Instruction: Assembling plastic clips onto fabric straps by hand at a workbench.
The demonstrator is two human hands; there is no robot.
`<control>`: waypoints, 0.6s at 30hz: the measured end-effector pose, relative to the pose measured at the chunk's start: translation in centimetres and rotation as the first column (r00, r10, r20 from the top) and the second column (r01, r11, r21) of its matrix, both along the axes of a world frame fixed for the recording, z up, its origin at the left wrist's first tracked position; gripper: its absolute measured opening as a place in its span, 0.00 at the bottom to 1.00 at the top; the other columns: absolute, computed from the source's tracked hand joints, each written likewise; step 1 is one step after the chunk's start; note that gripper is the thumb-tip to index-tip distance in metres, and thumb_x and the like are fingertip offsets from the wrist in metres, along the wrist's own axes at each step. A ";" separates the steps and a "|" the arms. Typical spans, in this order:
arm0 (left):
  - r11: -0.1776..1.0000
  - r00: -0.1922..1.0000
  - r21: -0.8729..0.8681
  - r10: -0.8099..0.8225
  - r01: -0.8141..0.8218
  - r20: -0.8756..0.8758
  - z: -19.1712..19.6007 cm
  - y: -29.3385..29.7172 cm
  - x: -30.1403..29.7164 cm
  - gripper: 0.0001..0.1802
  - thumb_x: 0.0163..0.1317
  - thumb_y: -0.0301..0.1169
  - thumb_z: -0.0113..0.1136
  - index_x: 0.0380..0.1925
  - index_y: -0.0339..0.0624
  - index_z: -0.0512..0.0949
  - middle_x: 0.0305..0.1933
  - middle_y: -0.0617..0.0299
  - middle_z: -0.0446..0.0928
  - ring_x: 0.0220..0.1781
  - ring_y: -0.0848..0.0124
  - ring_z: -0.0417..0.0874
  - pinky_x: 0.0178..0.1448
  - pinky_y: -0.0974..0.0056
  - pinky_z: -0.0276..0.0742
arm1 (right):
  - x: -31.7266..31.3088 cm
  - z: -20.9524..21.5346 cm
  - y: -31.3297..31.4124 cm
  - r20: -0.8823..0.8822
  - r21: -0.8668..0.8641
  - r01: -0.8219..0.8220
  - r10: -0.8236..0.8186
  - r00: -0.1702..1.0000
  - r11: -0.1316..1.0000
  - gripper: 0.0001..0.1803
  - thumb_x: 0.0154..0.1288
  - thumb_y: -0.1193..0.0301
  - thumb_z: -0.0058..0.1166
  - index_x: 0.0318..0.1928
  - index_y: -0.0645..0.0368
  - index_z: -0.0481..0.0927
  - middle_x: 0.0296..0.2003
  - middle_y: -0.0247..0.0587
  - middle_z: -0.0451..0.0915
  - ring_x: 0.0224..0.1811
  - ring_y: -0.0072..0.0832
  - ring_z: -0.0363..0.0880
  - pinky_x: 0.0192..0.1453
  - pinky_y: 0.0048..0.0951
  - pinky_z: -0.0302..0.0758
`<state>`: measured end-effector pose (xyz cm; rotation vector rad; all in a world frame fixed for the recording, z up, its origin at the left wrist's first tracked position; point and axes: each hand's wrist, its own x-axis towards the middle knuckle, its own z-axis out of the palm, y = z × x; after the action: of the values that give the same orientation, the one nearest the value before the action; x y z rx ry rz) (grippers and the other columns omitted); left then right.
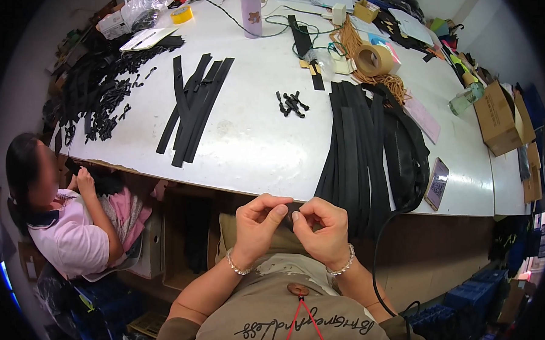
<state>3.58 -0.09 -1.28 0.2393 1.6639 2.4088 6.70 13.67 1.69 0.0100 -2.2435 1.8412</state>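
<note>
Just off the table's front edge, my left hand (257, 227) and my right hand (324, 228) face each other, thumb and forefinger pinched on each. Something small and dark seems to sit between the fingertips, too small to make out. Beyond them, a little pile of black zipper pulls (292, 103) lies on the white table (256, 152). Long black zipper strips (352, 148) hang over the table edge, close to my right hand. Farther left lie several shorter black strips (198, 109), apart from both hands.
A seated co-worker (74, 221) handles something dark at the left. Loose black pulls (108, 104) heap at the far left. On the right are a black bag (406, 158), a phone (437, 184), a tape roll (374, 60), a bottle (466, 99) and a cardboard box (498, 120). A tumbler (252, 16) stands behind.
</note>
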 end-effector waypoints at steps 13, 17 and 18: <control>0.998 0.994 -0.010 -0.066 0.067 0.089 -0.8 -0.3 -0.1 0.08 0.60 0.24 0.57 0.39 0.35 0.79 0.35 0.67 0.78 0.36 0.83 0.73 0.41 0.76 0.69 | -0.3 0.7 0.7 0.120 0.092 -0.047 0.036 0.992 0.995 0.07 0.52 0.80 0.56 0.21 0.64 0.71 0.14 0.28 0.69 0.14 0.08 0.61 0.16 0.16 0.57; 0.983 0.948 0.123 -0.163 0.133 0.274 -0.9 -0.5 -0.1 0.09 0.61 0.27 0.56 0.39 0.36 0.79 0.34 0.67 0.78 0.33 0.83 0.73 0.38 0.77 0.70 | -0.2 0.1 0.9 0.171 -0.062 -0.059 0.069 0.983 0.996 0.07 0.53 0.80 0.56 0.21 0.63 0.71 0.13 0.25 0.67 0.15 0.07 0.60 0.16 0.15 0.55; 0.960 0.908 0.231 -0.231 0.155 0.349 -1.0 -0.6 -0.1 0.09 0.62 0.28 0.55 0.40 0.36 0.78 0.34 0.67 0.78 0.32 0.83 0.74 0.37 0.77 0.70 | -0.2 -0.2 1.0 0.188 -0.095 -0.064 0.081 0.979 0.993 0.07 0.53 0.80 0.56 0.21 0.63 0.71 0.13 0.24 0.67 0.15 0.06 0.59 0.16 0.15 0.55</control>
<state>3.48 -0.67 -2.29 -0.0268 1.1778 2.2907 6.54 14.68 1.45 -0.1061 -2.3121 2.0590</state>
